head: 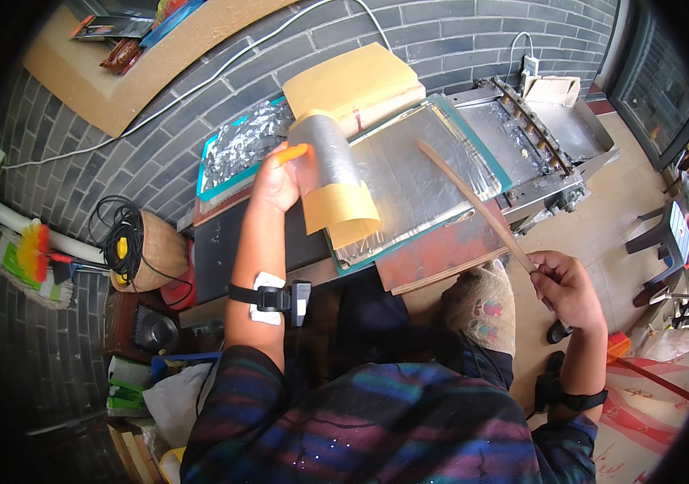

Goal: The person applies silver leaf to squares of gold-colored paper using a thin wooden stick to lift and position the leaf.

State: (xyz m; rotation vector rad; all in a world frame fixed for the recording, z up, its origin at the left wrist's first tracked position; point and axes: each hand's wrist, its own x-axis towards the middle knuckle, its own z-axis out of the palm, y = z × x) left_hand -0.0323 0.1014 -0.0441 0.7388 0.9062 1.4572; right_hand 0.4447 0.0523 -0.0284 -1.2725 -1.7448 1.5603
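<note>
My left hand [281,181], with an orange cover on one finger, holds a curled sheet of yellow paper [344,206] with silvery foil [335,151] on it. In my right hand [562,290] is a long, thin wooden stick [477,202], its far end pointing over a flat stack of foil-faced sheets [411,175]. That stack lies on a teal board [490,154] in front of me. Behind it sits a thick stack of yellow paper [350,81]. A blue tray [204,181] of crumpled silvery foil pieces stands at the back left.
To the right of the stack is a metal frame device [526,136] with a rod across it. A reddish board [441,248] lies under the near edge. A woven basket [166,251] with black cable stands left. A brick wall [453,30] bounds the back; a dark stool [665,242] stands far right.
</note>
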